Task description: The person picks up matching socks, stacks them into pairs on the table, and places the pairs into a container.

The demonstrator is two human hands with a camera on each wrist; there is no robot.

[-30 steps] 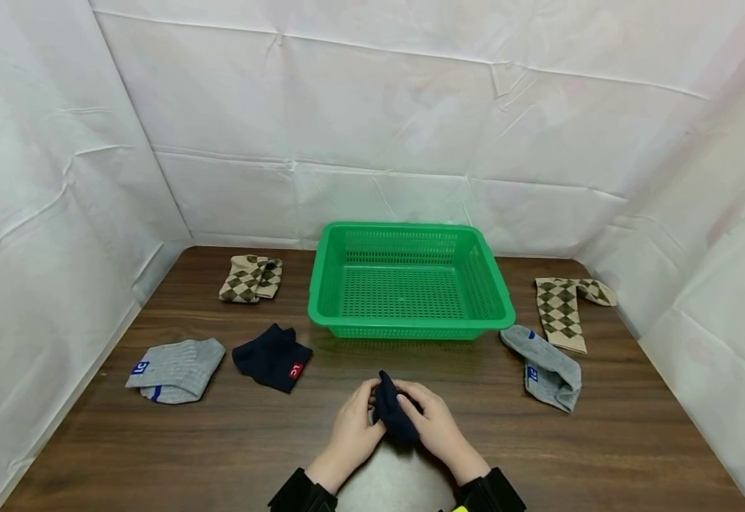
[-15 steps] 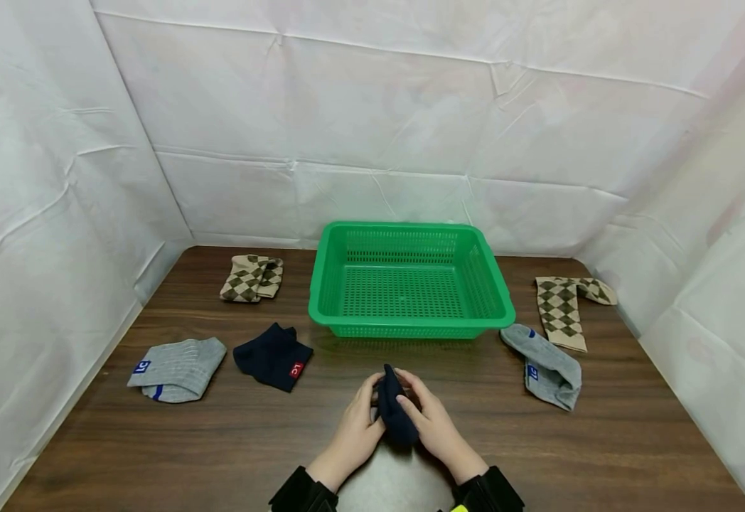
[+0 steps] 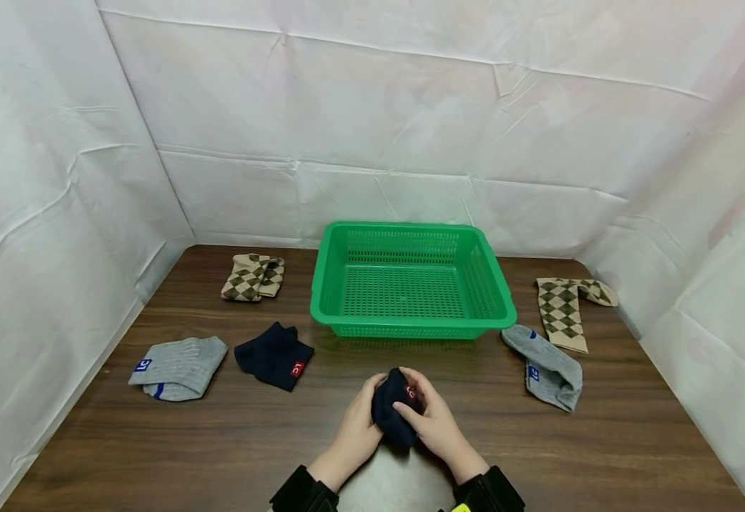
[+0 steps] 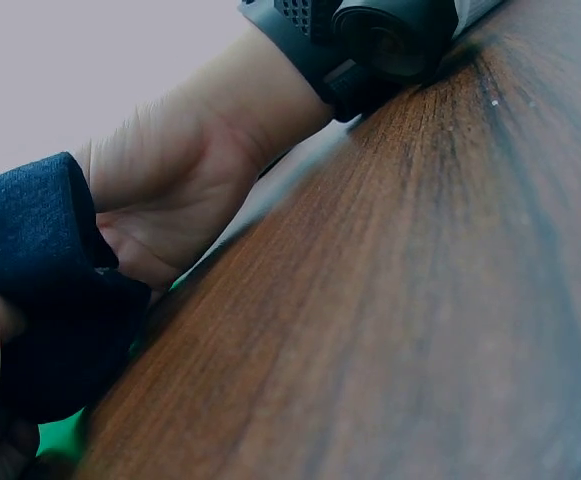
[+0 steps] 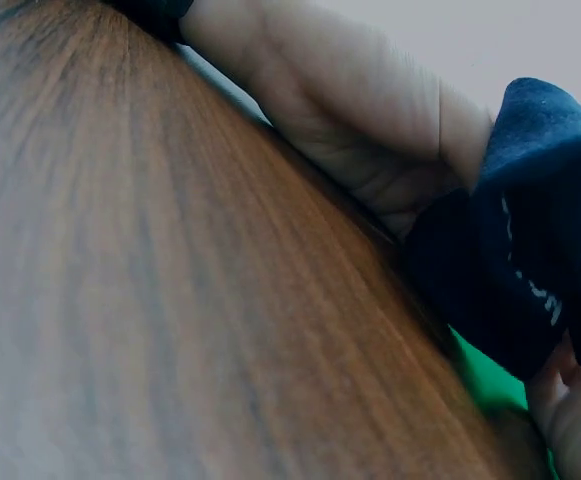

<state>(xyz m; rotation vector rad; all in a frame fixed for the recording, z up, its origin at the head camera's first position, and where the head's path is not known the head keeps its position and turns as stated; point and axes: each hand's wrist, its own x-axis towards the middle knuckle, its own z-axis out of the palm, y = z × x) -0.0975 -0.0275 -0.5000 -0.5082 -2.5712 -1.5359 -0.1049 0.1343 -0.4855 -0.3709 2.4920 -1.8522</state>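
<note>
Near the front of the table, a dark navy sock (image 3: 393,412) with a red label is bunched between both hands. My left hand (image 3: 355,428) holds its left side, fingers partly hidden behind it. With the thumb lying across the front, my right hand (image 3: 435,424) grips the other side. Both wrist views show the sock close up: a folded edge of the navy sock (image 4: 35,235) in the left one, and pale marks on the navy sock (image 5: 545,170) in the right one. A second navy sock (image 3: 270,355), also red-labelled, lies to the left of the hands.
A green plastic basket (image 3: 414,328) stands beyond the hands. On the left lie a grey sock (image 3: 183,368) and a folded argyle sock (image 3: 244,279). A grey sock (image 3: 554,373) and an argyle sock (image 3: 558,313) lie on the right. White sheets (image 3: 385,107) enclose the table.
Between both hands the navy sock has turned and spread wider, and its red label now shows. The hands have barely shifted; the other socks and the basket stay in place.
</note>
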